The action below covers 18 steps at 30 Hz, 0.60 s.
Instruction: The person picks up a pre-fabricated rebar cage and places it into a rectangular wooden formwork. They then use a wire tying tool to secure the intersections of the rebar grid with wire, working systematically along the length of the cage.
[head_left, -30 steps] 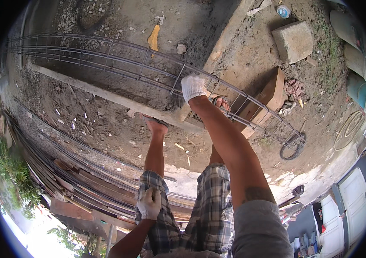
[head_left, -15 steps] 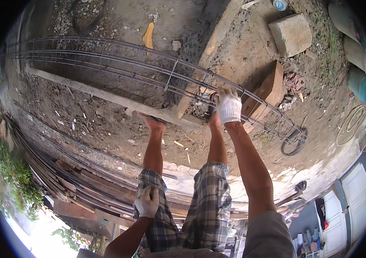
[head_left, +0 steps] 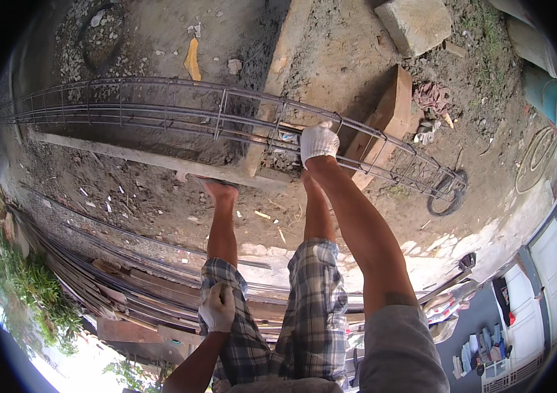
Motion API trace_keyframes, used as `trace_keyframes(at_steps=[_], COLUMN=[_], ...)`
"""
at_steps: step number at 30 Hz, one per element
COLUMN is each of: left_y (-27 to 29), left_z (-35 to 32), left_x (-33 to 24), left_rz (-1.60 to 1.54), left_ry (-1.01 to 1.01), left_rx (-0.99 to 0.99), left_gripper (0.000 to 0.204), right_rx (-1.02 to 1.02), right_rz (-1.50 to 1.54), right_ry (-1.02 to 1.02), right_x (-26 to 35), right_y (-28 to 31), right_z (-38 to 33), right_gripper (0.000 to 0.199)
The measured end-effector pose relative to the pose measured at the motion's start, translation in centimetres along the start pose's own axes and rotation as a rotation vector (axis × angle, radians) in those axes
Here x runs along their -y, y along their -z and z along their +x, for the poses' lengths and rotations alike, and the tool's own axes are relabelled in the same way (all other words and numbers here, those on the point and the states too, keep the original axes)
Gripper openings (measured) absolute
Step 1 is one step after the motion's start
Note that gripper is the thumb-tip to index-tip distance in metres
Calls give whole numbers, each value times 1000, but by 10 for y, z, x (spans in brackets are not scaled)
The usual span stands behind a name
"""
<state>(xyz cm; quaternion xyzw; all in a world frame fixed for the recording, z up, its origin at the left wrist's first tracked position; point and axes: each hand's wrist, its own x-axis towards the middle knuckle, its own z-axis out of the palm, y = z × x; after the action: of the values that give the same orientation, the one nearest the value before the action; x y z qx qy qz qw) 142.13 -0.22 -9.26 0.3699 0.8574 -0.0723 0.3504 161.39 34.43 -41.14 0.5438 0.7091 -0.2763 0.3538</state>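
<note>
A long cage of thin steel reinforcing bars (head_left: pixel 221 112) with tied square stirrups runs across the view. Its right part lies over a wooden block. My right hand (head_left: pixel 320 144), in a white knit glove, is closed around a bar of the cage right of its middle. Some of its fingers are hidden behind the glove's back. Also gloved, my left hand (head_left: pixel 218 308) rests as a fist on my left thigh, with nothing visible in it.
A low concrete edge (head_left: pixel 147 158) lies under the cage, and a concrete strip (head_left: pixel 278 62) leads away from it. Beyond my right hand are a wooden block (head_left: pixel 383 111) and a concrete block (head_left: pixel 416 25). A black coil (head_left: pixel 447 196) lies at the cage's right end; loose bars lie left.
The view has shifted to the right. My right hand has closed more tightly on the bar, and the cage sits slightly nearer to me. My left fist stays on my thigh.
</note>
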Motion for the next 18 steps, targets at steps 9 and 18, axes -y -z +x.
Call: trace_keyframes(at_steps=[9,18], left_y=[-1,0], left_z=[3,0], left_x=[1,-2], left_rz=[45,57], left_ry=[40,51], left_rx=[63,75], left_gripper=[18,18], right_rx=[-217,-77], right_rz=[76,39], right_ry=[196,135], right_x=[32,16], right_y=[13,1], right_z=[-1,-2], right_gripper=[40,21])
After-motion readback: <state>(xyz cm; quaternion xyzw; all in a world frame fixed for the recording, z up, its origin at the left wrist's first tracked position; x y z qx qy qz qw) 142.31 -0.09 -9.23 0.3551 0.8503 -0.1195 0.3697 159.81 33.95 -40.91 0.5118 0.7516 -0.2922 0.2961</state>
